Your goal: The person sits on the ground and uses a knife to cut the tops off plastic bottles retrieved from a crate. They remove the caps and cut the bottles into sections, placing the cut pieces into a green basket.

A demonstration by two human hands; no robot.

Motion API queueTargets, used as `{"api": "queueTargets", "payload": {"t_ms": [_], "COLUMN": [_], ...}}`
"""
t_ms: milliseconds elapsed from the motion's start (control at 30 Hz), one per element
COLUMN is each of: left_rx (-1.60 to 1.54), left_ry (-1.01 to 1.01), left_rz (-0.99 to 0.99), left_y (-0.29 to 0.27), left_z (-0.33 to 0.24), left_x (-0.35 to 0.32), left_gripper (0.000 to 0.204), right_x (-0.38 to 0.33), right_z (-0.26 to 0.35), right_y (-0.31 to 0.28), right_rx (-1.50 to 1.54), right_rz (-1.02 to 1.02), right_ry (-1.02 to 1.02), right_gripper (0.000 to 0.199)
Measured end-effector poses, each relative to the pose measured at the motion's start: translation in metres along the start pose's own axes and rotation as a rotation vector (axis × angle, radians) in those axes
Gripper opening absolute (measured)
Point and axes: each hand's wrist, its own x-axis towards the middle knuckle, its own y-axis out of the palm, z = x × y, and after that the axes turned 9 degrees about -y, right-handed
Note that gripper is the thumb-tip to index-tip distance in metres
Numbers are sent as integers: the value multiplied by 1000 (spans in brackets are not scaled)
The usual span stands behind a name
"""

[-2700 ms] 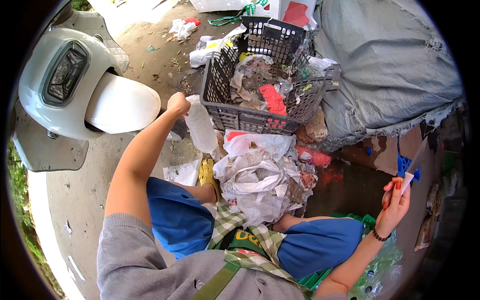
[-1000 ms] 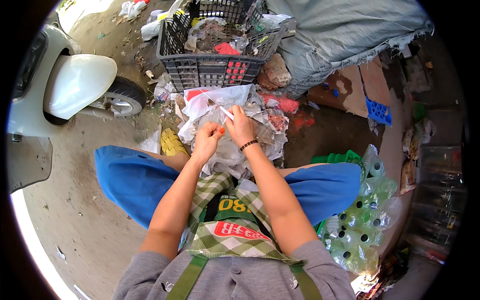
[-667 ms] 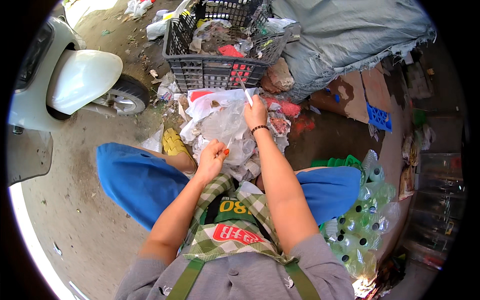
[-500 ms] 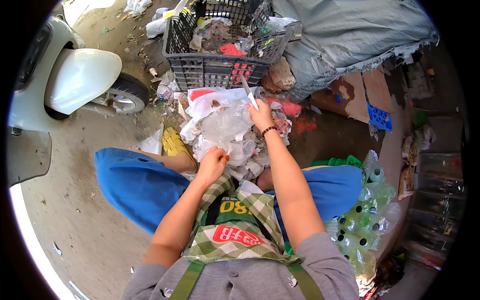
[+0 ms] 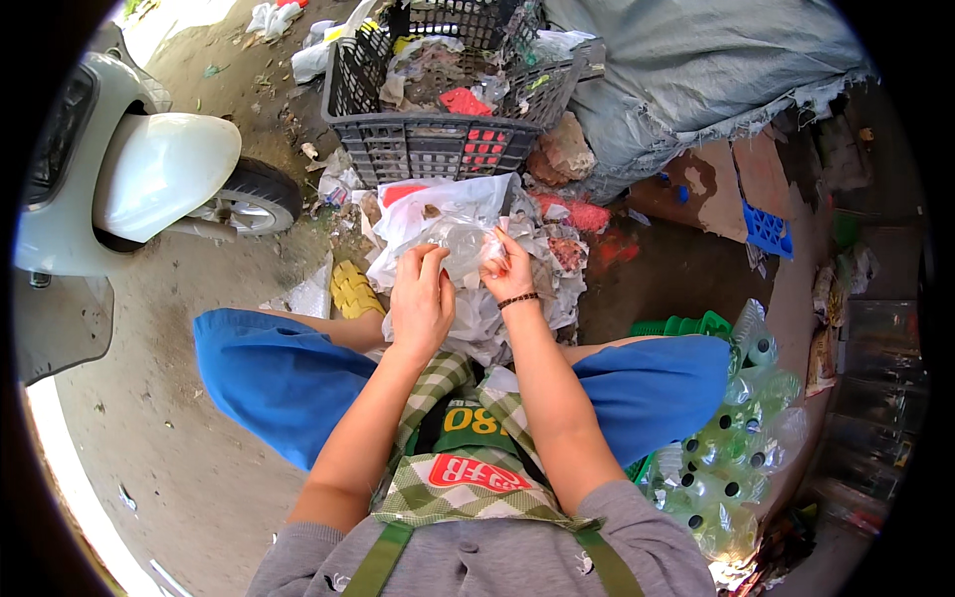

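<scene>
Both my hands work close together at a clear plastic bag (image 5: 462, 242) on a heap of white and clear plastic film (image 5: 468, 316) between my legs. My left hand (image 5: 423, 298) is closed at the bag's near left edge, its fingers bent over the film. At the bag's right side, my right hand (image 5: 510, 267) is closed round the white handle of a knife (image 5: 508, 199). The narrow blade points away from me and is hard to make out against the film. A whitish, pinkish scrap shows by the right fingers, partly covered.
Beyond the heap stands a black plastic crate (image 5: 438, 134) with scraps inside, beside a stone (image 5: 567, 149) and a grey tarp (image 5: 696, 90). A white scooter (image 5: 164, 169) is at the left. Clear green-tinted bottles (image 5: 736, 438) lie at my right knee, near a blue plastic piece (image 5: 767, 231).
My right hand has come down and inward from the crate's edge to the bag. My left hand has moved forward onto the film. The knife blade now shows less plainly.
</scene>
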Motion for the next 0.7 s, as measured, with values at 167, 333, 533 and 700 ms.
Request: {"api": "queueTargets", "payload": {"t_ms": [167, 333, 533, 700], "left_rx": [234, 391, 310, 243], "left_ry": [-42, -63, -220, -244], "left_rz": [20, 60, 212, 253], "left_y": [9, -5, -28, -31], "left_z": [23, 49, 59, 48], "left_x": [17, 27, 33, 17], "left_gripper": [50, 65, 75, 94], "right_x": [-6, 5, 34, 53], "right_z": [-50, -73, -73, -90], "right_y": [14, 21, 31, 6], "right_rx": [26, -303, -1140, -2064], "right_rz": [55, 156, 48, 4], "right_ry": [157, 161, -52, -347], "right_gripper": [11, 12, 14, 28]}}
